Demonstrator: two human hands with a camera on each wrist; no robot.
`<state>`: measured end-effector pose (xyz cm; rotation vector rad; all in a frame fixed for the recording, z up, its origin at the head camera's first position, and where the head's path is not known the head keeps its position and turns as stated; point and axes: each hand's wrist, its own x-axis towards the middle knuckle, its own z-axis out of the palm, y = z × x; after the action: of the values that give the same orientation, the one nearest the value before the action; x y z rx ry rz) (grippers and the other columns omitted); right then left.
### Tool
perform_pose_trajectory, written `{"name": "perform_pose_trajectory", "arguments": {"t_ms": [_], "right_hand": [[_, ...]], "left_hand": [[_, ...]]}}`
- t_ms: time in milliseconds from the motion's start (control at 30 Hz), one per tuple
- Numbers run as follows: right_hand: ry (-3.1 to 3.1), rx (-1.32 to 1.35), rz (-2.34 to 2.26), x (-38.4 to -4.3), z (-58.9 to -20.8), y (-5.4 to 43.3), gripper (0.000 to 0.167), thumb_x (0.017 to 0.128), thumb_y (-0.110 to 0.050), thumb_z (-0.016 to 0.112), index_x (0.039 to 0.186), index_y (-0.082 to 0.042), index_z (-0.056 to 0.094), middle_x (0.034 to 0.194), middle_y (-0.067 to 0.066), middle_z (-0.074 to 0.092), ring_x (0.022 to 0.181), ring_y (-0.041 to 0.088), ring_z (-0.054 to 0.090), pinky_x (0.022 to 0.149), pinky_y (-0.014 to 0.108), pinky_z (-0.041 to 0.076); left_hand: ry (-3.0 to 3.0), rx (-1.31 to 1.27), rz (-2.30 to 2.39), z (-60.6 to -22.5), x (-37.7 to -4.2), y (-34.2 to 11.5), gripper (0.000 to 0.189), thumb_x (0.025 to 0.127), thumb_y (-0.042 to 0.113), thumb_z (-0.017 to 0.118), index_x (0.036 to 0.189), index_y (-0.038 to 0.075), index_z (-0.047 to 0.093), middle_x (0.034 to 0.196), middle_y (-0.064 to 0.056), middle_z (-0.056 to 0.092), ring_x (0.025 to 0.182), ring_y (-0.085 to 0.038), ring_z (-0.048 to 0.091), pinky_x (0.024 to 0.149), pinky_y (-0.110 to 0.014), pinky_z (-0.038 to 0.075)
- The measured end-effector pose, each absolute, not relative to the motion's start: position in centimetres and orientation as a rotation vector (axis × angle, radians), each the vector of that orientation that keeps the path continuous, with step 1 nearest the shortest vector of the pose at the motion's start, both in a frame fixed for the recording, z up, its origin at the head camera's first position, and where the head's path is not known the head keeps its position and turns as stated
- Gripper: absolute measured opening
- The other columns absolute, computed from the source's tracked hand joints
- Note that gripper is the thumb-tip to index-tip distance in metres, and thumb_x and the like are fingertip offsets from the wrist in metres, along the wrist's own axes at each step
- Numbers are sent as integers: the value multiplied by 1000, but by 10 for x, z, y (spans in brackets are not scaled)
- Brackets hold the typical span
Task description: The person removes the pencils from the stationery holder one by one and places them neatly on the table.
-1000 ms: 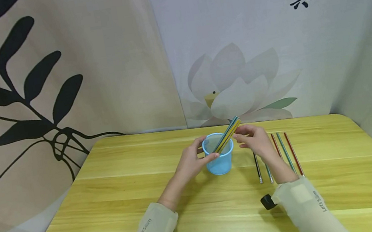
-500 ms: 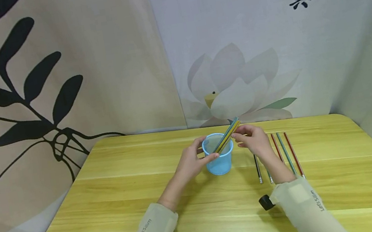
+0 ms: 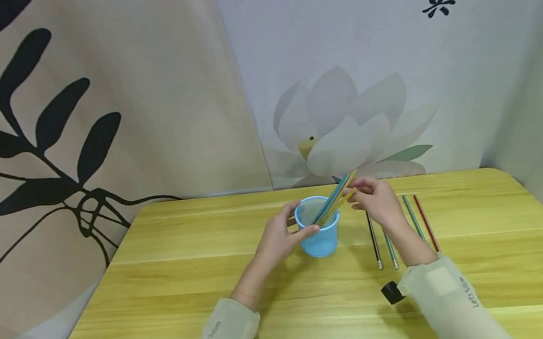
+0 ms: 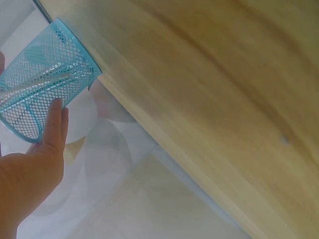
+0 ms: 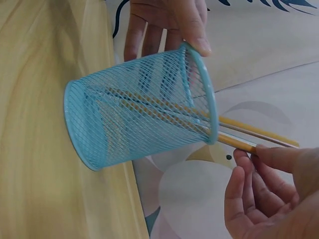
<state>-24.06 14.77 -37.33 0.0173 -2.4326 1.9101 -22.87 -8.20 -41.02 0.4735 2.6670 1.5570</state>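
Swinging away from its bundle [image 3: 331, 201] since the earlier frame, one yellow pencil [image 5: 233, 142] is now leaning lower. Nearest, loose pencils [image 3: 374, 243] are lying, visible white ends pointing toward the near edge of the table [image 3: 165, 305]. Beyond, I'm watching the left hand [image 3: 281, 232] gripping the mesh cup [image 3: 321, 244], the right hand [image 3: 379, 200] pinching the yellow pencil's outer end. Between both hands, its long axis is rising from the cup toward the table's right edge.
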Motion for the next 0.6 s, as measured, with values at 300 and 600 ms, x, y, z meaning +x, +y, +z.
{"name": "perform_pose_trajectory", "arguments": {"t_ms": [300, 600], "right_hand": [[-2410, 43, 1874, -241, -363, 160, 28, 98, -18, 64, 113, 5, 61, 89, -10, 73, 77, -1, 66, 71, 17, 60], [-2330, 70, 1923, -239, -349, 171, 24, 99, -15, 63, 111, 5, 59, 81, -21, 67, 77, -2, 66, 73, 16, 60]], "left_hand": [[2674, 486, 1554, -413, -229, -83, 72, 87, 31, 78, 146, 4, 46, 141, -18, 58, 125, -38, 61, 102, -49, 55], [2681, 485, 1550, -412, -229, -81, 71, 87, 30, 78, 145, 4, 46, 142, -19, 58, 125, -38, 61, 103, -49, 54]]}}
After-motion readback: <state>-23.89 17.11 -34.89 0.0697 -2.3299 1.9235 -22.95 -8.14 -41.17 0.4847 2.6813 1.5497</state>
